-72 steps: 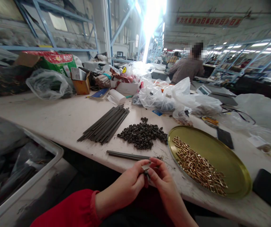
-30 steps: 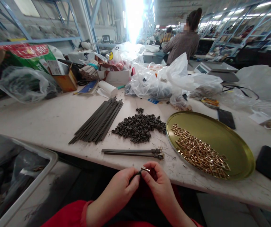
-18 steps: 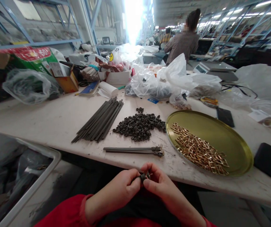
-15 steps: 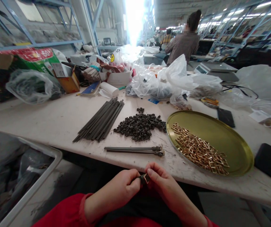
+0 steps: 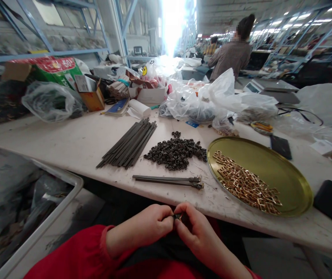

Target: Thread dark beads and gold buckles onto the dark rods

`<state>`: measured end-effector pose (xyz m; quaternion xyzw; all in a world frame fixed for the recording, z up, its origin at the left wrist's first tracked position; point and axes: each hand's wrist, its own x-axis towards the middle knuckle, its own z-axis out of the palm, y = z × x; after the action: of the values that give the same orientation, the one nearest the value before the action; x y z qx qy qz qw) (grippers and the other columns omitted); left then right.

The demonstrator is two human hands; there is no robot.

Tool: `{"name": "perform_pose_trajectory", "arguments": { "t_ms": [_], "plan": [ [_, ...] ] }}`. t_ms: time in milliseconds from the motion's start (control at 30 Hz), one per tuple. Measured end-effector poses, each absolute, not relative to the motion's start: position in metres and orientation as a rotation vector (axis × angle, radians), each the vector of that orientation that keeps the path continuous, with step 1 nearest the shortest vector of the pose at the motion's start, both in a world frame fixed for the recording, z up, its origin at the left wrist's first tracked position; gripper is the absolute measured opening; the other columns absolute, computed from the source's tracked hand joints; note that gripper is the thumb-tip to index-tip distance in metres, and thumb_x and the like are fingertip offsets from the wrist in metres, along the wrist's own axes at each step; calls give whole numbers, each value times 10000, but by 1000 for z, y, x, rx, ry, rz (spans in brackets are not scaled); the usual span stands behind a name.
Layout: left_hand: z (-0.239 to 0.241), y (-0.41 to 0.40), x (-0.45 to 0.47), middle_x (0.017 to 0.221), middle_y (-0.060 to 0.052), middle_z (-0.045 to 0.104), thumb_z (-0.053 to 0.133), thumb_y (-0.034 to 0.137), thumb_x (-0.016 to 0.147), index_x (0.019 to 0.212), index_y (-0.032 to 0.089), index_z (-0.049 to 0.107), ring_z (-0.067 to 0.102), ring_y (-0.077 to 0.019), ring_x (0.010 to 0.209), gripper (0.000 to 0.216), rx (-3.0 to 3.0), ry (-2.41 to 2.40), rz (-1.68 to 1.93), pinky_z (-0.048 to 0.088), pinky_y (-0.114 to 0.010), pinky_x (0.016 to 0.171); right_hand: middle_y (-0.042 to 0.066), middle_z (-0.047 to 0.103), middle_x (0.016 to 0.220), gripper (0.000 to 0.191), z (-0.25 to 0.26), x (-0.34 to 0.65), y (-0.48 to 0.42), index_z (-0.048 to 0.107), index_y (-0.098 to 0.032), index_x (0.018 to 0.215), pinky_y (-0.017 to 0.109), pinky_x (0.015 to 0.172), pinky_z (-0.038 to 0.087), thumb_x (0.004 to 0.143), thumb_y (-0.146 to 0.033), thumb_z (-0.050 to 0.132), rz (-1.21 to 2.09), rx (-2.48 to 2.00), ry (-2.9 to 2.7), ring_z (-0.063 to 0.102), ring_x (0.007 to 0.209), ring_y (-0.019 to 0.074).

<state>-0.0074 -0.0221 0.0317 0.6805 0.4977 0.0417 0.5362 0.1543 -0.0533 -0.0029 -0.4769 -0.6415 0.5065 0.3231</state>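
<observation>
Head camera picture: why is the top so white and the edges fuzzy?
Head view: daylight down the far aisle burns out to white glare; the wide lens smears the edges, like the grey bin; the gold tray is sharp.

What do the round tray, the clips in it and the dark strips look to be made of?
Round tray: likely metal, glossy gold finish, rolled rim. Clips: seemingly brass-coloured metal, bright glints. Dark strips: probably metal, matt grey-black, thin and straight.
</observation>
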Motion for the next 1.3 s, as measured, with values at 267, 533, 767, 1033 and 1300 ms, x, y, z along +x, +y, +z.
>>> {"name": "perform_pose_trajectory", "arguments": {
  "t_ms": [267,533,767,1033,1300],
  "plan": [
    [25,-24,-7,603,32,479,366,239,720,644,163,495,411,-115,564,168,1604,1140,161,305,-224,533,-5,516,742,134,-17,143,-58,479,-217,846,261,616,377,873,-329,409,1332,-1228,-1582,480,687,153],
    [31,-20,-6,494,69,364,386,294,675,654,177,457,257,-65,398,138,1075,1001,80,182,-207,388,-50,404,597,255,-11,153,-50,456,-212,808,241,504,317,884,-414,319,1620,-1209,-1385,381,544,122],
    [33,-18,-7,497,69,376,414,247,623,604,178,431,284,-58,409,73,1078,997,71,204,-203,395,-54,437,633,112,-4,151,-51,466,-206,790,222,519,303,753,-279,543,1657,-1198,-1409,372,571,105],
    [28,-20,-5,492,69,383,386,243,653,599,174,433,289,-58,411,100,1094,945,47,216,-195,397,-86,373,509,146,-17,141,-58,388,-221,720,212,425,231,763,-342,455,1862,-1162,-1043,308,433,87],
    [23,-27,-8,514,54,413,378,273,675,579,173,440,332,-79,461,151,1379,1130,-65,239,-204,413,-27,451,650,140,-20,148,-69,408,-208,743,247,532,329,857,-285,378,1317,-1328,-1696,418,582,127]
  ]
}}
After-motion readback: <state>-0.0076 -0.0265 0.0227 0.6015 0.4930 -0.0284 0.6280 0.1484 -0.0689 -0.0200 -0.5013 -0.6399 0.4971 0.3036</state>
